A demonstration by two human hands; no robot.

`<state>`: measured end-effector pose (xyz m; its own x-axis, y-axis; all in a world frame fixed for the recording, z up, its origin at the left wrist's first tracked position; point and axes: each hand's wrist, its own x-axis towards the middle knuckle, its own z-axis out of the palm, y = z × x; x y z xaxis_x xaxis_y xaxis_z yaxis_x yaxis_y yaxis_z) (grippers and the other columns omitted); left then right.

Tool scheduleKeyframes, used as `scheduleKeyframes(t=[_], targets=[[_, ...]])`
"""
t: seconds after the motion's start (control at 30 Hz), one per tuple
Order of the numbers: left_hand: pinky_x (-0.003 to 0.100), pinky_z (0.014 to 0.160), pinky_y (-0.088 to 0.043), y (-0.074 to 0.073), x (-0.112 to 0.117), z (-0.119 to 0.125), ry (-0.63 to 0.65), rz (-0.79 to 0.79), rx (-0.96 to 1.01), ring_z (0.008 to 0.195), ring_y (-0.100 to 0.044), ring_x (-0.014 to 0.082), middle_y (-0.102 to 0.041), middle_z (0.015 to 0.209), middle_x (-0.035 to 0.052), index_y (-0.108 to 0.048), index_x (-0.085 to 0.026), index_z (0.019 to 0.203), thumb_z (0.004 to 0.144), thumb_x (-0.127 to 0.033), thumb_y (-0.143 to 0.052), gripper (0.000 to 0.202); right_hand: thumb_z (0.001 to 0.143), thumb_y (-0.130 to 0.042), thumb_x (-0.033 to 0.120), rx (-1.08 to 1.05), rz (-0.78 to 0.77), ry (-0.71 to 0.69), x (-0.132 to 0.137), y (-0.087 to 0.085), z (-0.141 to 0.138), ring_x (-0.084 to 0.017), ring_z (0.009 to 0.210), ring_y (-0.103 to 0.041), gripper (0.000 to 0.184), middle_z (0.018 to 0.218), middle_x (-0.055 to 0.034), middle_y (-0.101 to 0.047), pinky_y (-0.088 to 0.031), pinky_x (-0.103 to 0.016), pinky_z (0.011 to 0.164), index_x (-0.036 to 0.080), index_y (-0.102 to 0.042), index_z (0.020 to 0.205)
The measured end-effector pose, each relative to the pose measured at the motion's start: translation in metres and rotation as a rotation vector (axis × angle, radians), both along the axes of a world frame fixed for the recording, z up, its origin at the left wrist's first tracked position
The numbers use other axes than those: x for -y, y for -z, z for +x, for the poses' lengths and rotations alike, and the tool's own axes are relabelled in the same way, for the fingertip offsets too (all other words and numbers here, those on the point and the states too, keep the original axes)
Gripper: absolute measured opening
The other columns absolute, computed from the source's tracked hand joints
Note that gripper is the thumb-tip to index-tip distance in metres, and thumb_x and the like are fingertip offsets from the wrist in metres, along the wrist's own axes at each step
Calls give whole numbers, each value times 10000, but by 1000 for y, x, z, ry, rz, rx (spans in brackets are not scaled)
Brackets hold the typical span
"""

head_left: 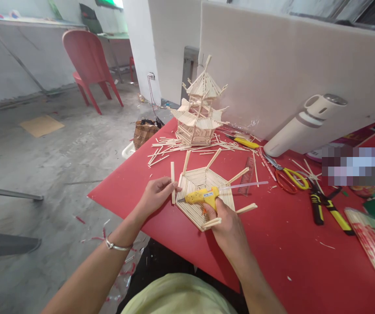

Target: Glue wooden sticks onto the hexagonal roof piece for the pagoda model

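My right hand (pixel 224 217) is wrapped round the grip of a yellow hot glue gun (pixel 202 197), whose nozzle points left. A clear glue stick (pixel 244 185) sticks out of its back end. Between the fingers of my left hand (pixel 159 194) is a pale wooden stick piece (pixel 173 174), held upright beside the nozzle; it looks like sticks set side by side. Under the gun lies a many-sided frame of wooden sticks (pixel 221 183), with stick pairs jutting from its corners. The gun and my right hand hide part of this frame.
A stick pagoda model (pixel 200 120) stands at the back among loose sticks (pixel 164 146). To the right are a yellow cutter (pixel 248 143), scissors (pixel 288 174), pliers (pixel 329 205), a tilted white bottle (pixel 300 124) and packed sticks (pixel 372 244). The red table (pixel 125 183) has its corner at left.
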<state>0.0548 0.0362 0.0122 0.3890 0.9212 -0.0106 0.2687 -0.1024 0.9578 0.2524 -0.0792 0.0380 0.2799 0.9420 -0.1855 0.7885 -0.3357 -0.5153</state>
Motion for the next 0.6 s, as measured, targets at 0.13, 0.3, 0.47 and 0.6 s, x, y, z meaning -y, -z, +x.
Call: scheduleKeyframes(t=[0.13,0.3,0.47,0.6], targets=[[256,590,-454,2,0,0,8,-10,10,604,-614,149,-704,666,25,-641,-167,701,884,-428,-556,330,996,-396,421,19,10,-13,0,1,0,-212,795,-649,261,882,-53,-701,-333,-268,610,225,-507,865],[256,594,-471,3,-1,-1,7,5,6,616,-615,152,-707,680,31,-670,-163,734,887,-472,-551,364,990,-396,475,21,-2,14,0,3,1,-212,782,-651,298,876,-44,-711,-326,-267,601,230,-526,880],[258,593,-473,2,-1,0,6,3,12,614,-621,155,-703,673,25,-665,-169,715,876,-473,-568,358,990,-380,506,38,3,17,1,5,2,-218,798,-662,336,901,-54,-723,-323,-271,594,230,-543,889],[259,595,-461,0,-1,0,0,3,2,612,-618,154,-698,666,25,-642,-170,686,878,-475,-568,368,993,-370,516,60,-6,25,1,5,2,-220,784,-659,345,890,-53,-721,-312,-274,589,232,-540,895]])
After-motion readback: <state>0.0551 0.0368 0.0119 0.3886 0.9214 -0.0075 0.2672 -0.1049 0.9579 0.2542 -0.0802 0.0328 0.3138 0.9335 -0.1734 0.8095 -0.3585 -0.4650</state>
